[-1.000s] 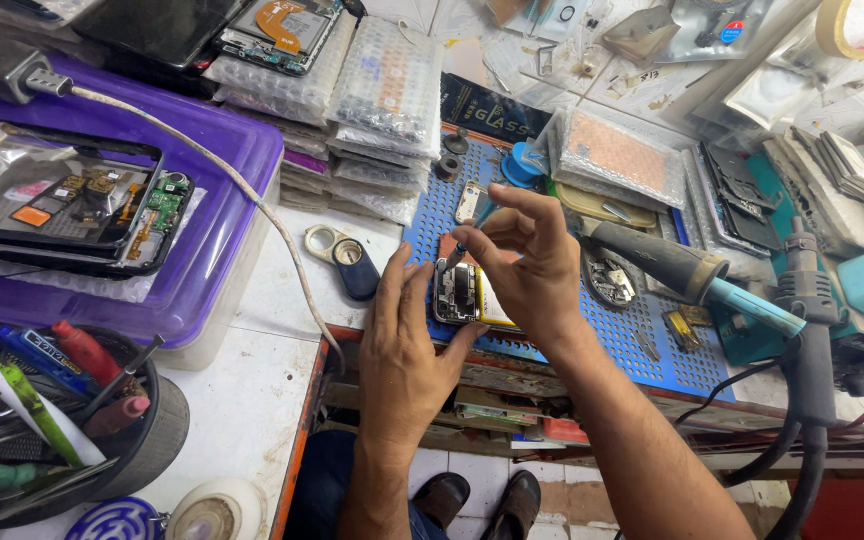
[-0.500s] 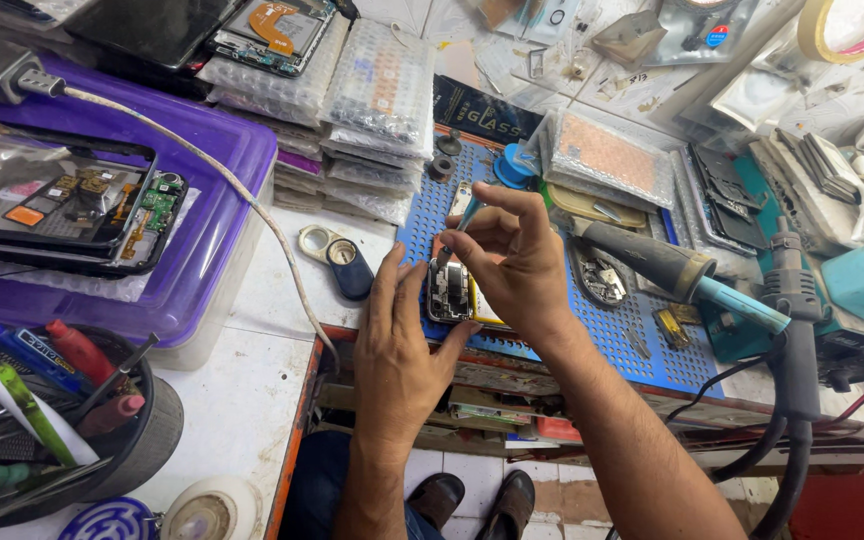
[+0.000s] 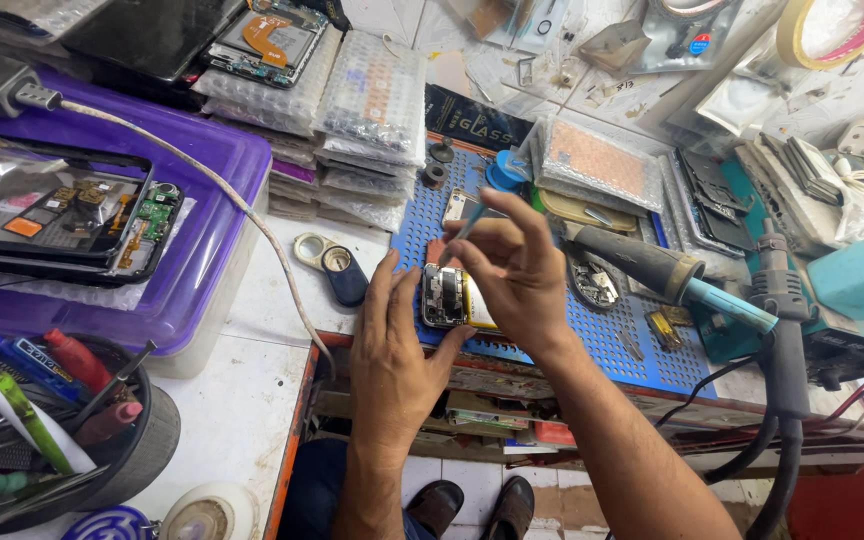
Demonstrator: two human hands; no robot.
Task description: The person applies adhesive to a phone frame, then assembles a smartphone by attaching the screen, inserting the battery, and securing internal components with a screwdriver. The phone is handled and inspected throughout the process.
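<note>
Starting at the left edge, a dark round tub (image 3: 142,450) holds pens and tools, and above it a purple box (image 3: 202,250) carries an opened phone (image 3: 62,215) with its circuit boards bare; a white cable (image 3: 252,225) runs across the box lid and down over the white worktop (image 3: 242,400); behind the box stand stacks of bubble-wrapped packets (image 3: 367,110); a small dark oval part (image 3: 344,275) lies on the worktop just beside the blue perforated mat (image 3: 642,345). On the near left corner of that mat sits the small opened device (image 3: 444,296), its insides showing, with a yellowish piece along its right side; the left hand (image 3: 402,345) lies flat against its left edge, fingers stretched out and apart, steadying rather than gripping it; the right hand (image 3: 512,270) hovers just above and to the right of the device, thumb and fingers pinched together on a thin tool (image 3: 464,228) whose lower tip points down toward the device. Farther right a soldering iron (image 3: 662,272) with a grey grip and teal end lies across the mat; a black hot-air handle (image 3: 774,290) stands beside it; a roll of tape (image 3: 837,30) sits at the top right corner.
</note>
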